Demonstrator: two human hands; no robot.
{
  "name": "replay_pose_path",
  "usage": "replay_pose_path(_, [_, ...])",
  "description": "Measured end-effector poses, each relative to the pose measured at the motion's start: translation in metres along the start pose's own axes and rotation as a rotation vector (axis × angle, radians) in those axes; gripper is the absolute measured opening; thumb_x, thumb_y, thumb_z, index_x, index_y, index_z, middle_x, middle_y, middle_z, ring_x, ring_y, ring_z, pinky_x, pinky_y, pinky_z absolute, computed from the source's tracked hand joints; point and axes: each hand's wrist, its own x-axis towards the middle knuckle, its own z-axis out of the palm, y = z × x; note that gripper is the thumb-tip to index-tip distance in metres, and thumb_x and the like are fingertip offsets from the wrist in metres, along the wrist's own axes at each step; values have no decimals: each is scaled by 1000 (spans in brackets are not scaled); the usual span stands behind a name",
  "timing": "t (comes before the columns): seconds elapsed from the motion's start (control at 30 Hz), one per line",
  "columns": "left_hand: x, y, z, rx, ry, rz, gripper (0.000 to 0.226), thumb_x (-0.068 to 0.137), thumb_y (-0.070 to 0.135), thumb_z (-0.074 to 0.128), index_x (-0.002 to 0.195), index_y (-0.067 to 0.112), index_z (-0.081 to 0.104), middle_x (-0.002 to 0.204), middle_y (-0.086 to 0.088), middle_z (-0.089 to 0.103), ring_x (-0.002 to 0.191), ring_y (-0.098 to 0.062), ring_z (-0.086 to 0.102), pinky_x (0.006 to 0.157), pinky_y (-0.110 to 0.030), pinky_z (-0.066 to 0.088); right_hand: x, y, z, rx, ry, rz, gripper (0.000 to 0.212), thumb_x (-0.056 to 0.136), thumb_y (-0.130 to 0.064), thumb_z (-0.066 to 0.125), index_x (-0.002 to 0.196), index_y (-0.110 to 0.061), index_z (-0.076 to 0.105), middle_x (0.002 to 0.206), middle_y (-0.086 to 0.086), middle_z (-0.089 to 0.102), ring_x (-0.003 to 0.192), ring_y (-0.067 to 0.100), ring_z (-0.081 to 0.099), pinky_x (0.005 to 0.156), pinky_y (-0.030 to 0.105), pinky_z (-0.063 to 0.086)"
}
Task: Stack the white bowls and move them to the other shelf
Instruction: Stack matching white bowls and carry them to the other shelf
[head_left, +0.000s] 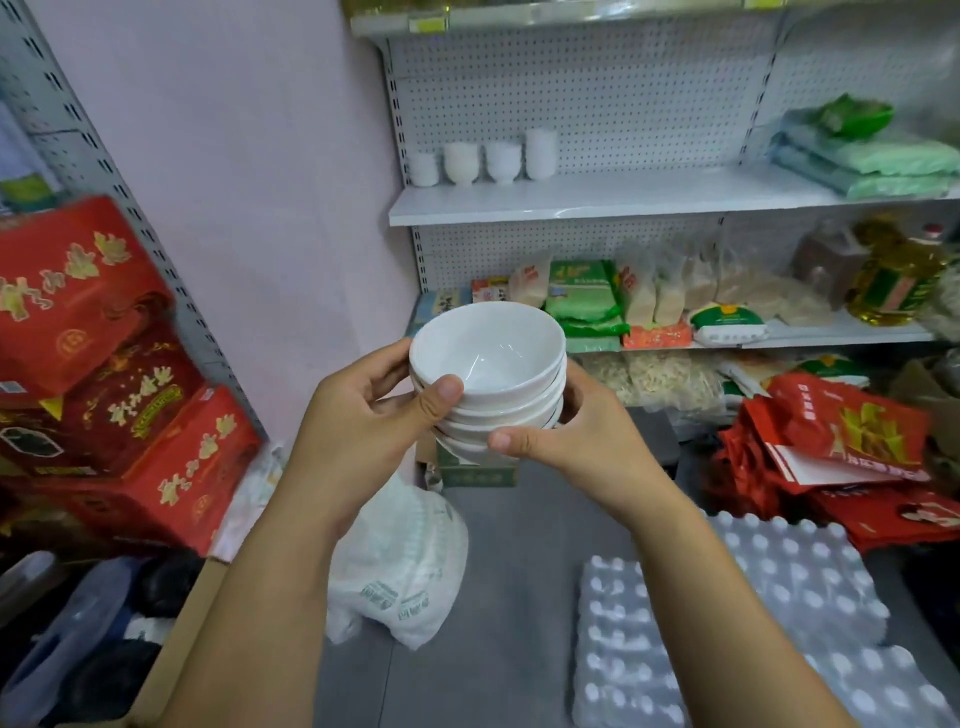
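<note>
The left grip (363, 410) is curling round the near-left side of the stack of white bowls (488, 364). Its thumb is pressing on the upper rims and its fingers are wrapping behind. The right grip (582, 431) is cupping the stack's right side, thumb lying across the lower bowls in front, its fingers mostly hidden behind them. Together they are holding the stack in the air in front of the shelving, tipped a little toward the camera. The top bowl is showing an empty inside. Further back, four short stacks of shelf bowls (501, 161) are standing in a row at the left end of the middle shelf (623, 200), against the pegboard. Green bags (872, 166) are lying piled at its right end.
</note>
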Motion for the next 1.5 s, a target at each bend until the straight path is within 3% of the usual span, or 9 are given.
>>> replay_pose_path(0.27, [137, -31, 21, -16, 62, -16, 66, 70, 43, 81, 132, 25, 67, 124, 12, 73, 112, -12, 71, 100, -40, 55, 142, 29, -41, -13, -40, -11, 79, 64, -7, 93, 135, -17, 59, 123, -6, 73, 114, 5, 68, 90, 17, 53])
replay_pose_path(0.4, [201, -47, 23, -14, 32, -14, 57, 73, 39, 80, 128, 28, 69, 121, 14, 74, 110, -13, 72, 96, -37, 57, 202, 50, -53, -3, -24, 2, 74, 62, -7, 93, 128, -21, 61, 119, -9, 75, 110, 3, 69, 87, 16, 53])
replay_pose_path(0.63, [344, -71, 23, -17, -76, 16, 63, 71, 41, 83, 130, 26, 68, 122, 14, 73, 113, -8, 70, 100, -39, 55, 322, 75, -73, -47, 115, -23, 81, 57, -27, 97, 130, -19, 62, 119, -8, 75, 111, 7, 70, 86, 21, 55])
replay_pose_path(0.83, [475, -84, 28, -8, -244, 49, 62, 71, 38, 87, 129, 25, 69, 124, 10, 73, 120, -12, 67, 106, -43, 51, 410, 86, -93, -29, 261, -32, 82, 57, -26, 98, 130, -22, 62, 117, -8, 75, 108, 7, 71, 83, 21, 56])
replay_pose_path(1.07, [581, -106, 65, -20, -372, 48, 64, 70, 45, 91, 127, 26, 70, 123, 9, 74, 120, -11, 66, 106, -45, 51, 482, 110, -133, -25, 385, -3, 80, 56, -35, 98, 127, -25, 64, 118, -6, 75, 111, 12, 71, 93, 35, 58])
replay_pose_path(1.13, [608, -113, 78, -34, -385, 45, 66, 66, 49, 89, 126, 27, 71, 123, 9, 74, 121, -13, 67, 105, -46, 51, 503, 118, -148, -23, 389, 2, 78, 59, -30, 99, 128, -23, 64, 119, -5, 75, 111, 13, 71, 92, 35, 58])
replay_pose_path(1.3, [676, -133, 115, -97, -396, -10, 64, 69, 46, 91, 125, 24, 71, 124, 5, 74, 119, -18, 68, 105, -49, 51, 559, 139, -192, -47, 413, -3, 81, 53, -39, 98, 126, -25, 65, 118, -8, 76, 111, 11, 71, 93, 35, 58])
replay_pose_path(1.5, [759, -147, 182, -134, -365, -32, 59, 73, 36, 80, 128, 18, 69, 120, 3, 75, 114, -17, 71, 98, -43, 57, 638, 170, -269, -66, 413, 8, 74, 55, -32, 100, 121, -25, 66, 115, -7, 76, 108, 10, 72, 92, 37, 59])
